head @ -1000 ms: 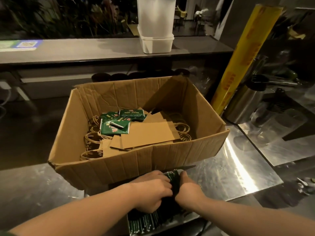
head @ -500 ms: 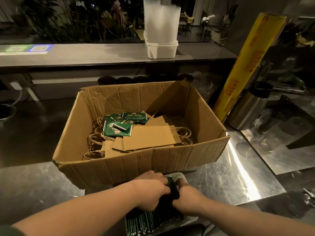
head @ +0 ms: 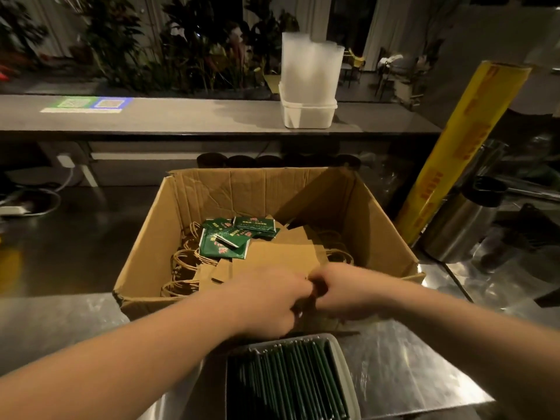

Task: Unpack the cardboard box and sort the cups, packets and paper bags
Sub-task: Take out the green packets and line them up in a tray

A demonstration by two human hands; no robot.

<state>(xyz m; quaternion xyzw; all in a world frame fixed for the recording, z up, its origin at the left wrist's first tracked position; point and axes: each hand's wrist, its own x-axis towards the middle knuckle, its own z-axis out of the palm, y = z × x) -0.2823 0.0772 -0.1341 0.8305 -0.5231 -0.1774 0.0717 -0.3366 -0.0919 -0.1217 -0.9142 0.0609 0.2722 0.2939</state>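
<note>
An open cardboard box [head: 142, 259] stands on the steel counter. Inside it lie flat brown paper bags [head: 281, 253] with twine handles, and a few green packets [head: 230, 237] rest on top of them. In front of the box sits a grey tray [head: 344, 356] filled with green packets [head: 291, 386] standing on edge. My left hand [head: 269, 298] and right hand [head: 348, 292] hover side by side over the box's front wall, knuckles nearly touching. Both are motion-blurred with fingers curled, and I cannot make out anything in them.
A white tub [head: 307, 115] holding a tall translucent stack [head: 309, 68] stands on the back ledge. A yellow roll [head: 454, 153] leans at the right beside a steel canister [head: 460, 225]. Dark cup rims [head: 239, 160] show behind the box.
Both hands have left the packets in the tray and risen forward to the box's front wall. The view has shifted downward, showing the whole tray.
</note>
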